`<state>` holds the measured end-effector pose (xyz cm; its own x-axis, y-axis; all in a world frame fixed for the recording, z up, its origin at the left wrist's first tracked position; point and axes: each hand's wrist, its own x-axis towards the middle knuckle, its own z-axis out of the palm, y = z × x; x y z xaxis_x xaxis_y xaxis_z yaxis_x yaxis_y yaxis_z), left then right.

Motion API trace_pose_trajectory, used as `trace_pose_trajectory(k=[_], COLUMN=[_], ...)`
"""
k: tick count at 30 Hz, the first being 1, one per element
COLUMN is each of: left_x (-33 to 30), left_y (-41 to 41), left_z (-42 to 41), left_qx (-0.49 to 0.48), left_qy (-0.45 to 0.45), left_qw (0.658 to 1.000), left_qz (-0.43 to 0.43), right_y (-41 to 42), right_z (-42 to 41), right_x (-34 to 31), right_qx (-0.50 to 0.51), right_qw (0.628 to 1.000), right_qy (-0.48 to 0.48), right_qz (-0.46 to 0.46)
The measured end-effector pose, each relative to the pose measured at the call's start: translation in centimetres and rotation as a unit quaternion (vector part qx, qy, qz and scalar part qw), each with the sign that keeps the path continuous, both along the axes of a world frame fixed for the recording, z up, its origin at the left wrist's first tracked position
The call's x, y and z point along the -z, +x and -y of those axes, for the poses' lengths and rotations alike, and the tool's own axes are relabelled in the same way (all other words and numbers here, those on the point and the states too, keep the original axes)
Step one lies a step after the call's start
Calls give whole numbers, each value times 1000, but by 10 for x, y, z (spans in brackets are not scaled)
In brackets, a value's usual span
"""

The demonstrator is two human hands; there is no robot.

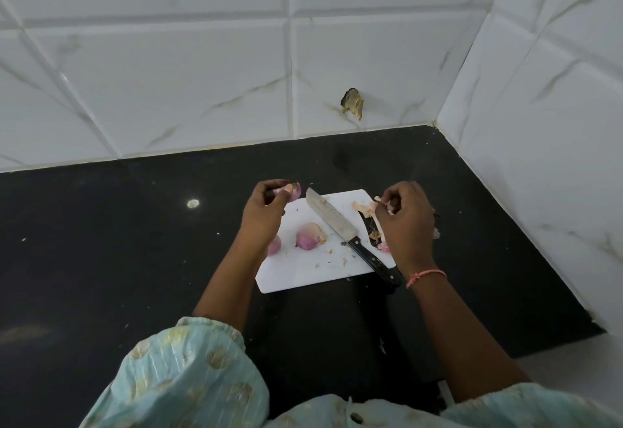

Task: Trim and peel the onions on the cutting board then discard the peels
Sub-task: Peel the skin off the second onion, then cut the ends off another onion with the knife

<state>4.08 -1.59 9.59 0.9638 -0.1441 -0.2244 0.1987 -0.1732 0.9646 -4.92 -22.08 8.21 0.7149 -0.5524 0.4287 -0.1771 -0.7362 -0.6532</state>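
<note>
The onion (292, 192) in play sits off the far-left corner of the cutting board (303, 275), raised above the bench (101, 242) and gripped by the curled fingers of the left hand (266, 208). Across the board, well apart to the right, the right hand (404, 221) pinches a strip of peel (365, 206) that hangs over the board's right edge. Between them the knife (340, 228) lies diagonally, handle toward the person, nearer the right hand. A peeled onion (310, 236) rests mid-board, another (274, 245) half hidden by the left wrist.
</note>
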Motion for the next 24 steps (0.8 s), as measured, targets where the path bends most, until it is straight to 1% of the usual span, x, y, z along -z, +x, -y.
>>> trace_pose_trajectory(k=[2,3,5,6,8,10,12,14,16,17,19,20,21,22,24], left_x=[8,13,22,26,34,42,49,53,54,55,59,62,66,69,73], left_y=[3,5,9,10,12,13,14,17,20,21,24,24,24,25,26], left_z=[-3,-5,-8,-8,-6,-4,-3,-1,2,5,10,12,15,16,18], left_qx=[4,7,18,22,30,35,39,49,67,81,110,121,128,130,114], left_qy=[45,70,123,152,214,270,304,340,381,409,459,472,478,476,461], left_qw=[998,996,988,981,966,951,941,929,913,900,873,865,861,862,872], left_qz=[39,56,95,115,142,148,146,139,132,130,122,119,118,118,121], right_y=[0,-1,-3,-3,-2,0,0,0,1,1,0,-1,-1,-1,2], right_z=[4,6,7,7,6,4,4,6,6,4,-1,-3,-6,-7,-10], right_x=[10,13,21,23,27,30,35,40,46,49,57,61,62,65,64], right_qx=[-5,-25,-70,-77,-53,-39,-44,-59,-93,-105,-110,-108,-103,-99,-95], right_qw=[997,992,981,983,988,983,980,980,969,960,945,941,939,944,947], right_qy=[1,20,49,50,65,115,94,97,101,79,-1,-28,-28,-15,-11], right_qz=[-83,-126,-172,-162,-130,-137,-168,-162,-204,-247,-309,-318,-326,-314,-308])
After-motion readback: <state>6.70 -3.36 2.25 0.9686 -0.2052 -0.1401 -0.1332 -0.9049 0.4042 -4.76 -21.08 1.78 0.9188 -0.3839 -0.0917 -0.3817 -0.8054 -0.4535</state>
